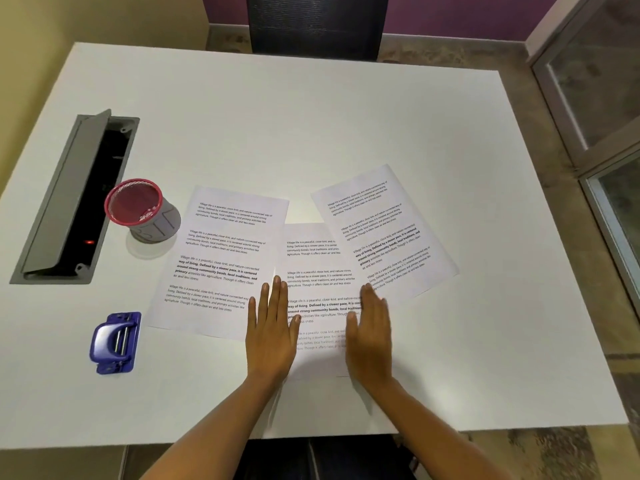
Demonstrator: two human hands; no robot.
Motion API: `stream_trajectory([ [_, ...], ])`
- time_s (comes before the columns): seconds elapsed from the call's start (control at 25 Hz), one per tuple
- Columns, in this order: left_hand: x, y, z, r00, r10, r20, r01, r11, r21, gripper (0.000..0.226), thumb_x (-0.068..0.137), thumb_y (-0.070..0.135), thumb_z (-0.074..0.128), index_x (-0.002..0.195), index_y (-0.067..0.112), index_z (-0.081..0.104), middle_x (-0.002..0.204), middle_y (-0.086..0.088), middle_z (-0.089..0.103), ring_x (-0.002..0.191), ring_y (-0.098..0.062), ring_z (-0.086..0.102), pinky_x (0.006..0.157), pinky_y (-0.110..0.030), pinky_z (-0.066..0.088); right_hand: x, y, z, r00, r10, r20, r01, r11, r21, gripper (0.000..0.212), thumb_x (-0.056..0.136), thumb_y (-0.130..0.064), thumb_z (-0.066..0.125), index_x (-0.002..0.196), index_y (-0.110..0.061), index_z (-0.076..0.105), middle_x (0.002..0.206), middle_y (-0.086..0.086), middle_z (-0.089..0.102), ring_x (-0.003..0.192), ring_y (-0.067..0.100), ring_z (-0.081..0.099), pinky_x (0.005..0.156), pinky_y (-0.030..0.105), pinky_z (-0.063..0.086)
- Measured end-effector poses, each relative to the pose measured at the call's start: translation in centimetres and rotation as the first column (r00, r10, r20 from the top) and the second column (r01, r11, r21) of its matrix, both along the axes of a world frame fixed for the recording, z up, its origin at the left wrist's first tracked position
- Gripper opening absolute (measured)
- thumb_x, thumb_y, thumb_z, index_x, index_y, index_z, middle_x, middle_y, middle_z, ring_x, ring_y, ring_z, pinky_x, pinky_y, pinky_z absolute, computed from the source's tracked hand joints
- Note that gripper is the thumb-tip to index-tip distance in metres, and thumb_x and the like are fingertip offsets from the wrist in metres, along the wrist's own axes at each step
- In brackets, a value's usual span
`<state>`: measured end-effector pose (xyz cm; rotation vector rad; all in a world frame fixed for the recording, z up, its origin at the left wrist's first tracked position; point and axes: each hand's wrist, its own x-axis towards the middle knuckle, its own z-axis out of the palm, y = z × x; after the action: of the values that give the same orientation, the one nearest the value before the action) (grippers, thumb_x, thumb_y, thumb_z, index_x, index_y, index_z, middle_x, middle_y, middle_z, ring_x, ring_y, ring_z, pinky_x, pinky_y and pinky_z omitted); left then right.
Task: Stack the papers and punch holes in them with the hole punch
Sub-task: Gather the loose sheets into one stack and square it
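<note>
- Three printed papers lay fanned on the white table (pixel 346 126): left sheet (pixel 221 261) tilted slightly clockwise, middle sheet (pixel 317 268) with its long axis running straight away from the person, right sheet (pixel 384 233) angled counter-clockwise, overlapping the middle one's top right corner.
- Left hand (pixel 272 327) lay flat, fingers extended, over the seam of left and middle sheets; right hand (pixel 369 334) flat (slightly blurred) at the middle sheet's right edge. Both open, apart, gripping nothing.
- Blue hole punch (pixel 116 342) sat well left of the papers, long axis pointing away, untouched.
- Red mesh pen cup (pixel 142 209) stood just beside the left sheet's top corner.
- Open cable tray (pixel 74 199) at far left; black chair (pixel 317 26) across the table.
</note>
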<state>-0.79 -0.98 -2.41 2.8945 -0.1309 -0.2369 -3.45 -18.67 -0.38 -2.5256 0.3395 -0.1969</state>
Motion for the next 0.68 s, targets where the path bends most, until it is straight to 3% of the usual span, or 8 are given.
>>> stream_trajectory([
  [0.12,-0.1,0.0,0.2,1.000,-0.007,0.007,0.007,1.000,-0.029,0.063,0.100,0.043,0.017,0.156,0.015,0.006,0.165,0.000,0.001,0.153,-0.021,0.002,0.123,-0.043,0.004,4.8,-4.6,1.4,0.983,-0.182,-0.018,0.183,0.980,0.075,0.040,0.094,-0.012,0.049,0.132,-0.003,0.044,0.135,0.013,0.047,0.123,0.027,0.042,0.106,0.040,0.037],
  [0.24,-0.1,0.0,0.3,1.000,-0.009,0.013,0.010,0.999,-0.050,0.063,0.100,0.042,0.019,0.156,0.014,0.008,0.165,-0.001,0.003,0.153,-0.021,0.002,0.123,-0.043,0.004,9.5,-10.0,1.9,0.950,-0.284,-0.132,0.285,0.958,-0.008,0.042,0.090,-0.011,0.055,0.129,0.003,0.045,0.134,0.020,0.041,0.125,0.035,0.037,0.106,0.042,0.033],
  [0.32,-0.1,0.0,0.3,1.000,-0.011,0.007,0.011,0.999,-0.042,0.063,0.100,0.042,0.018,0.156,0.014,0.007,0.165,-0.001,0.002,0.153,-0.021,0.001,0.124,-0.044,0.004,11.5,-12.6,2.0,0.915,-0.328,-0.233,0.324,0.944,-0.058,0.054,0.088,-0.020,0.061,0.132,0.004,0.042,0.139,0.021,0.038,0.129,0.037,0.032,0.108,0.042,0.030],
  [0.48,0.0,0.1,0.1,1.000,-0.009,0.002,0.009,1.000,-0.028,0.063,0.101,0.041,0.019,0.156,0.015,0.005,0.165,0.000,0.001,0.153,-0.020,-0.001,0.124,-0.043,0.004,12.8,-14.5,2.0,0.887,-0.308,-0.345,0.285,0.951,-0.117,0.079,0.081,-0.036,0.070,0.140,0.002,0.033,0.140,0.021,0.035,0.129,0.038,0.031,0.105,0.045,0.032],
  [0.68,-0.1,-0.1,0.1,1.000,0.003,0.005,-0.003,1.000,-0.015,0.063,0.101,0.042,0.020,0.156,0.016,0.005,0.165,0.000,0.000,0.153,-0.020,-0.001,0.124,-0.042,0.001,9.7,-11.9,1.7,0.922,-0.187,-0.339,0.185,0.982,-0.039,0.090,0.080,-0.036,0.073,0.148,-0.003,0.022,0.142,0.018,0.032,0.129,0.034,0.029,0.106,0.041,0.032],
])
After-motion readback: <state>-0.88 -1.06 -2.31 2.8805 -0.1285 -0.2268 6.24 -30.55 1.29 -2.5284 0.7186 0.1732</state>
